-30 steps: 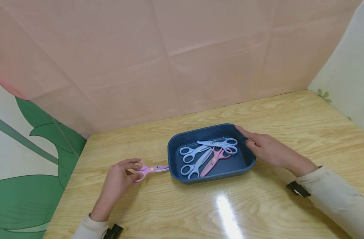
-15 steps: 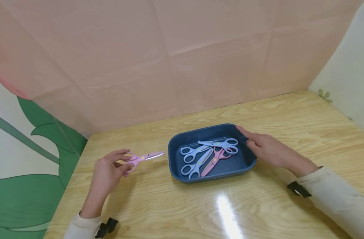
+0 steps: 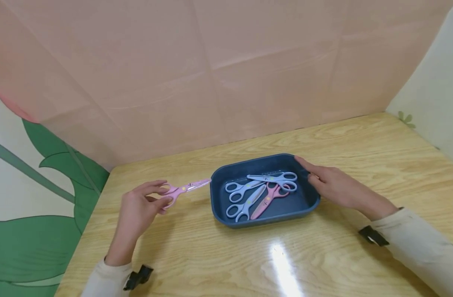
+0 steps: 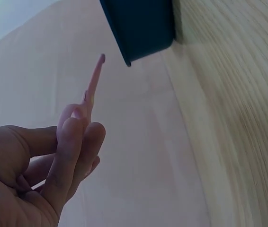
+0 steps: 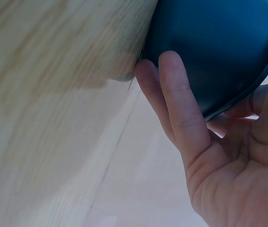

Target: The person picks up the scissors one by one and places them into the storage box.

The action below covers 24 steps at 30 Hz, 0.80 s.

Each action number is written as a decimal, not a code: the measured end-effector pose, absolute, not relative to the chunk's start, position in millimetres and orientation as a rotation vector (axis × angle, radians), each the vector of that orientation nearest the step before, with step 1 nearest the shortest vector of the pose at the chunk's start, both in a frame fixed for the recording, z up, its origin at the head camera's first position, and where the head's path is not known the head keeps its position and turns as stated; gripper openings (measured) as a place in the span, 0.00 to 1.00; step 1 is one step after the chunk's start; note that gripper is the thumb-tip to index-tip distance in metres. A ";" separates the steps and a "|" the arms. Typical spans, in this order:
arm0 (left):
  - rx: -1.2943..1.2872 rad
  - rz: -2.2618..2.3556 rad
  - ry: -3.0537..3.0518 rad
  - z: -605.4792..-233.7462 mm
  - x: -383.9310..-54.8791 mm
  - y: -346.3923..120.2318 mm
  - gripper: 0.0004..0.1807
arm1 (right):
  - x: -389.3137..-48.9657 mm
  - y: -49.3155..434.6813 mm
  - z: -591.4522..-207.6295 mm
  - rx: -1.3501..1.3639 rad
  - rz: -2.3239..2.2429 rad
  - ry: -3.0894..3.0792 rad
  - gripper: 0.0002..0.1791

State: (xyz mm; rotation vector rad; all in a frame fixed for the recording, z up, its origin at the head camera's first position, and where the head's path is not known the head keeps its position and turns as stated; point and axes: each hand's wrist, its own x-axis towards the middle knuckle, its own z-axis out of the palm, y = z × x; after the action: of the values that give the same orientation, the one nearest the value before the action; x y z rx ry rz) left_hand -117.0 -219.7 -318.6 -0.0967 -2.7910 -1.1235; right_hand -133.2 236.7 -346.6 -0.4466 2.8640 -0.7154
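Observation:
My left hand (image 3: 138, 208) pinches pink-purple scissors (image 3: 183, 189) by the handle loops, raised over the table left of a dark blue tub (image 3: 271, 221). The blades point right, their tips at the tub's left rim in the head view. The left wrist view shows these scissors edge-on between thumb and fingers, below the tub's corner. At the tub's right end, my right hand (image 3: 335, 187) grips the wall, fingers along the outside and thumb at the rim. Inside lie three light blue scissors, one pair (image 3: 261, 178) on top, and a pink pair (image 3: 263, 204).
The tub stands on a wood-grain table (image 3: 196, 260). A pinkish sheet (image 3: 167, 74) hangs along the back edge. A pale wall (image 3: 434, 86) borders the right side, and a green leaf-patterned surface (image 3: 29, 247) lies at the left.
The left hand lifted the pink-purple scissors from beside the tub's left wall, drew them left, then brought them back right, tips up to the rim. The right hand stays on the tub.

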 end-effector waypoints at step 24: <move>-0.115 -1.406 -2.784 -318.2 -132.6 -162.3 0.11 | -132.9 235.6 -346.6 -0.438 -0.737 2.849 0.32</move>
State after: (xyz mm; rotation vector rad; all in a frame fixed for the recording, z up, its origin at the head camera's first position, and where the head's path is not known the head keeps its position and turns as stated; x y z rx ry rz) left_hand -132.6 -162.3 -318.2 -0.1146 -2.7838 -1.4057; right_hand -132.9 235.6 -346.6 -0.4381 2.8494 -0.7374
